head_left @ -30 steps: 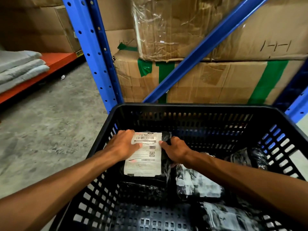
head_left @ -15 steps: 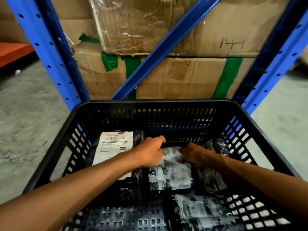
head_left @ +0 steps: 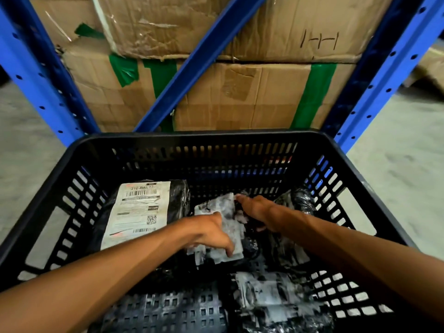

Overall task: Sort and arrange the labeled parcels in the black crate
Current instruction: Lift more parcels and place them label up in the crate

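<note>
Parcel at 6 o'clock: crinkled black plastic parcel with a smeared white label (head_left: 276,301) lies flat on the floor of the black perforated plastic crate (head_left: 192,138), untouched, nearest the person.
Left hand: left hand (head_left: 209,233) has left the big labelled parcel it steadied a second ago and now curls its fingers over the near edge of the small black plastic parcel with a crumpled white label (head_left: 221,212) at the crate's centre; holding it.
Right hand: right hand (head_left: 254,207) has moved with it and now lies on the far right edge of the same parcel, fingers stretched toward 12 o'clock; whether they pinch or only press I cannot tell.
Parcel at 10 o'clock: large black plastic parcel with a clean white barcode label reading 310-BAL (head_left: 141,210) rests label up against the left wall, released and apparently placed.
Parcel at 2 o'clock: glossy black wrapped parcel (head_left: 300,198) waits by the right wall.
Meaning: one parcel looks sorted; the central one is probably next to be turned label up and set beside it.
Beyond: taped brown cardboard boxes (head_left: 240,97) behind blue steel rack uprights (head_left: 374,80).
</note>
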Available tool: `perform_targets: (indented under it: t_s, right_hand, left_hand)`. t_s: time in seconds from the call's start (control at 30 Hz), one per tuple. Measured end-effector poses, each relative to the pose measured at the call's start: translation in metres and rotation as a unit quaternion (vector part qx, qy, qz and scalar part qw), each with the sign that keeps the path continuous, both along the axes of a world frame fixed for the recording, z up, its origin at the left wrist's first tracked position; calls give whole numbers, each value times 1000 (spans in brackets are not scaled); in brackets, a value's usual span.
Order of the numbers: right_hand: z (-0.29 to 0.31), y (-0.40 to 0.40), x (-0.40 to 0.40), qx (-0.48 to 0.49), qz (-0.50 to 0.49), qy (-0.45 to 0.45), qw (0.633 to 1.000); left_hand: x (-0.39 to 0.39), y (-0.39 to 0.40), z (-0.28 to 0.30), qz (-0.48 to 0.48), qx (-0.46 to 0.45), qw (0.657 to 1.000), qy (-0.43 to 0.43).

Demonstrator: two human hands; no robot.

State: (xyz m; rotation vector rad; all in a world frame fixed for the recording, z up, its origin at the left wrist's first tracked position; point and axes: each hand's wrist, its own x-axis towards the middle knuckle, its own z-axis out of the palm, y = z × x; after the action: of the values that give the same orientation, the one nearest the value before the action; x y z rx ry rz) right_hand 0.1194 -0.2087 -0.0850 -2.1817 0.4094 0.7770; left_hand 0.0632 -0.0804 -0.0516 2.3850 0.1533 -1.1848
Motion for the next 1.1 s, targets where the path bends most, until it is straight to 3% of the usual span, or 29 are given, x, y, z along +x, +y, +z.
perform_targets:
  t_s: [0.1, 0.2, 0.4, 0.47, 0.53, 0.57, 0.63, 0.7, 0.77, 0.87, 0.93, 1.1]
  right_hand:
    - [7, 6, 2, 17, 23, 2, 1000]
    - [19, 14, 4, 86, 15, -13, 996]
    - [57, 13, 9, 218, 56, 1, 974]
    - [72, 7, 11, 179, 74, -55, 980]
    - [78, -5, 9, 55, 111, -117, 985]
    - [78, -11, 5, 21, 124, -116, 985]
    - [71, -24, -7, 71, 130, -50, 988]
    - [63, -31, -20, 136, 128, -10, 982]
    - [58, -33, -22, 121, 109, -46, 986]
    - [62, -38, -14, 79, 66, -139, 985]
    - [65, -44, -5, 30, 50, -166, 984]
    - [56, -39, 5, -59, 63, -193, 977]
  left_hand:
    - [-9, 2, -10, 14, -14, 1000, -8]
    - [-13, 6, -9, 118, -99, 988, -32]
    - [-18, 17, 7, 366, -199, 901, -118]
    - [-26, 26, 17, 410, -280, 860, -116]
    - [-35, 40, 28, 424, -393, 812, -81]
    - [-41, 46, 33, 419, -444, 790, -63]
    - [-49, 50, 41, 396, -490, 775, -46]
    - [-57, 49, 45, 379, -488, 785, -48]
    - [-61, 44, 50, 384, -475, 791, -44]
    - [-58, 39, 43, 355, -291, 879, -128]
    - [-51, 33, 38, 318, -178, 916, -168]
    - [-30, 15, 22, 347, -191, 913, -95]
